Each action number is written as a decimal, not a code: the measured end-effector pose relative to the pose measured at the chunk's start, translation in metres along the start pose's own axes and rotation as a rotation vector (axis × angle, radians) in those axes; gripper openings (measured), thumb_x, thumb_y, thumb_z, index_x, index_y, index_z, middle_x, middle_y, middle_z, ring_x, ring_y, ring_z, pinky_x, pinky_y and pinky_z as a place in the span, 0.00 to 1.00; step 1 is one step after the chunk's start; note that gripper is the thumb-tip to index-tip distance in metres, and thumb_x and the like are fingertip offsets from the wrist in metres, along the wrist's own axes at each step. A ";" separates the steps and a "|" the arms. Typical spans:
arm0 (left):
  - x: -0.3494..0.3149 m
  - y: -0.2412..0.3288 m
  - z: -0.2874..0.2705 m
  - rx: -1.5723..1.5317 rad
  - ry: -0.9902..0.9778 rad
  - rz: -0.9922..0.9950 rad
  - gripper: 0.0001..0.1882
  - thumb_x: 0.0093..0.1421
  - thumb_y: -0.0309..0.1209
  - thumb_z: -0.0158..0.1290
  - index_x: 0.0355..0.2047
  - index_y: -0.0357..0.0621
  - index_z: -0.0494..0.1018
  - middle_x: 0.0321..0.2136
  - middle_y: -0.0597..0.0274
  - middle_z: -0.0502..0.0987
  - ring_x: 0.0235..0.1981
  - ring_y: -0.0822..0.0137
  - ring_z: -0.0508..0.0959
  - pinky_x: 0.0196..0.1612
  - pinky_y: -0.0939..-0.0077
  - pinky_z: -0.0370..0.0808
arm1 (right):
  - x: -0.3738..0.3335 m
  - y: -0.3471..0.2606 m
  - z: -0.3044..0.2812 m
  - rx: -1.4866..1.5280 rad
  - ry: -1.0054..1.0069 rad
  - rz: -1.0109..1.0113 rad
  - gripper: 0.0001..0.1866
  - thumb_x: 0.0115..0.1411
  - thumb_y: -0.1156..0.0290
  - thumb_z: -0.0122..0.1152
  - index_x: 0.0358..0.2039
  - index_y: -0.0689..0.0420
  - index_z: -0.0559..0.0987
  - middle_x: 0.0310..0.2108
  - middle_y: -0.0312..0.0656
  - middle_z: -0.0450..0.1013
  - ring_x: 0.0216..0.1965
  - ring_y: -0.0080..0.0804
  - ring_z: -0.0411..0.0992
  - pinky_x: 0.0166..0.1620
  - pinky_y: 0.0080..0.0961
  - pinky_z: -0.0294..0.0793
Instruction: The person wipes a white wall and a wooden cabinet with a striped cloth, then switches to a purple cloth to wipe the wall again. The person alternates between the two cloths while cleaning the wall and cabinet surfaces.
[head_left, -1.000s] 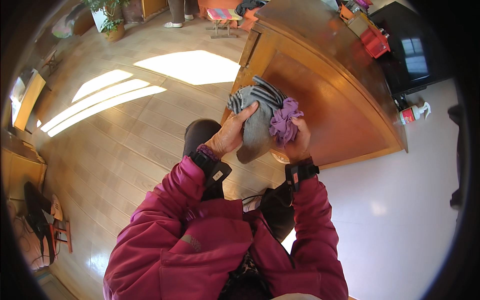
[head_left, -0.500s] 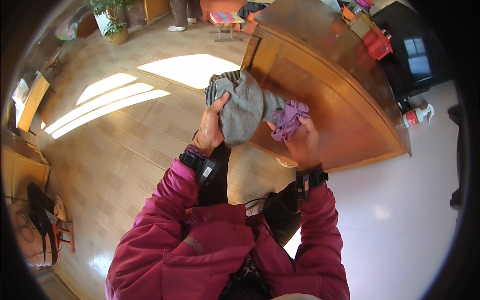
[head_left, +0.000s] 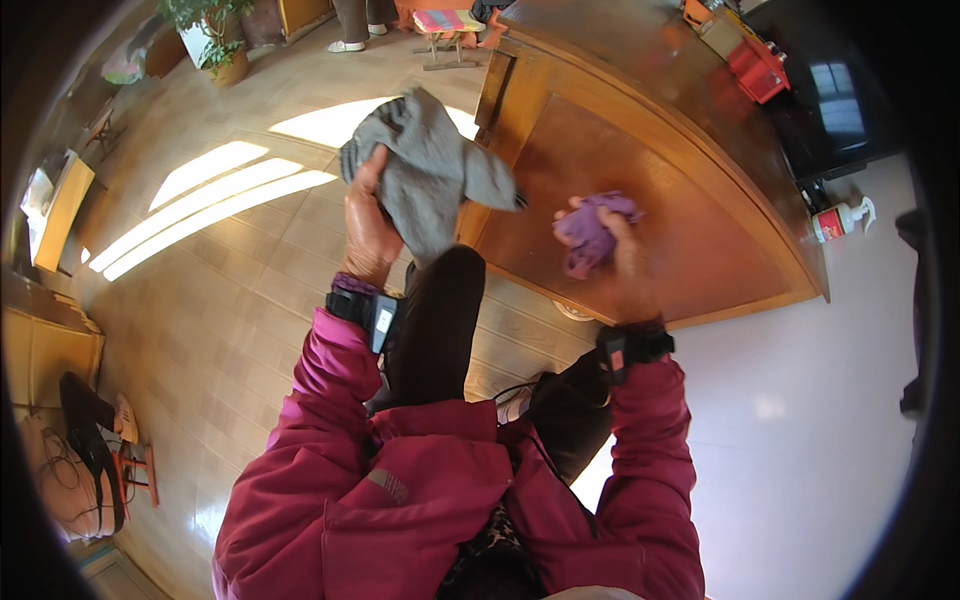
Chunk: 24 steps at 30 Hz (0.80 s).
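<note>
A crumpled grey cloth (head_left: 425, 175) hangs from my left hand (head_left: 368, 228), with the thumb pressed on it and the fingers hidden behind. Dark stripes show at its left edge, and one narrow end sticks out to the right. I cannot tell what kind of piece it is. My right hand (head_left: 632, 268) is closed around a small bunched purple cloth (head_left: 592, 235), in front of the wooden cabinet's side panel (head_left: 690, 255). A gap separates the two cloths.
The wooden cabinet stands ahead right, with a red basket (head_left: 758, 72) and a dark screen (head_left: 835, 100) beyond. Near its corner is a white pump bottle (head_left: 840, 220). Farther off are a potted plant (head_left: 222, 65), a small stool (head_left: 447, 30) and another person's legs (head_left: 352, 22).
My hands have moved apart. The left went leftward and up with the grey cloth; the right shifted slightly right with the purple cloth, which no longer touches the grey one.
</note>
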<state>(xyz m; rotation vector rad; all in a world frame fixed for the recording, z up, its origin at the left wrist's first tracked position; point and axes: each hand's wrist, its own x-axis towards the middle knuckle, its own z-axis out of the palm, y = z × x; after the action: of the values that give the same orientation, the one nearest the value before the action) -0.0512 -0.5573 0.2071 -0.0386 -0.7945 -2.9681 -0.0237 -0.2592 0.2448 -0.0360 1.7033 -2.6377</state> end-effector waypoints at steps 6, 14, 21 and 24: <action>0.025 0.011 -0.008 0.520 0.015 0.350 0.17 0.63 0.31 0.59 0.50 0.34 0.77 0.43 0.62 0.82 0.45 0.68 0.80 0.52 0.73 0.75 | -0.003 -0.097 0.006 -0.686 0.388 -0.748 0.18 0.65 0.69 0.64 0.52 0.60 0.73 0.41 0.44 0.78 0.31 0.27 0.76 0.27 0.25 0.75; 0.070 -0.069 0.009 2.019 -0.746 1.042 0.34 0.46 0.30 0.63 0.57 0.41 0.72 0.69 0.55 0.60 0.68 0.53 0.63 0.70 0.53 0.57 | 0.052 -0.154 -0.016 -1.261 0.284 -1.085 0.20 0.64 0.66 0.64 0.53 0.60 0.75 0.45 0.43 0.77 0.43 0.28 0.75 0.46 0.26 0.76; 0.084 -0.152 -0.108 2.057 -0.816 0.801 0.25 0.66 0.38 0.45 0.60 0.43 0.71 0.60 0.53 0.73 0.62 0.55 0.70 0.67 0.55 0.60 | 0.073 -0.148 -0.032 -1.263 0.320 -1.100 0.20 0.63 0.62 0.65 0.50 0.61 0.75 0.35 0.41 0.78 0.30 0.26 0.77 0.35 0.25 0.77; 0.076 -0.158 -0.138 2.116 -0.829 0.748 0.24 0.65 0.37 0.46 0.59 0.41 0.71 0.59 0.53 0.73 0.62 0.54 0.70 0.67 0.57 0.61 | 0.075 -0.144 -0.033 -1.233 0.337 -1.112 0.20 0.63 0.61 0.65 0.49 0.61 0.75 0.33 0.41 0.78 0.29 0.26 0.76 0.34 0.26 0.77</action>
<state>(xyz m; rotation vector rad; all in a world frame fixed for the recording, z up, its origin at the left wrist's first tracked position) -0.1399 -0.4941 0.0125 -1.0029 -2.4792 -0.3501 -0.0978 -0.1711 0.3641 -0.7237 3.9253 -1.2686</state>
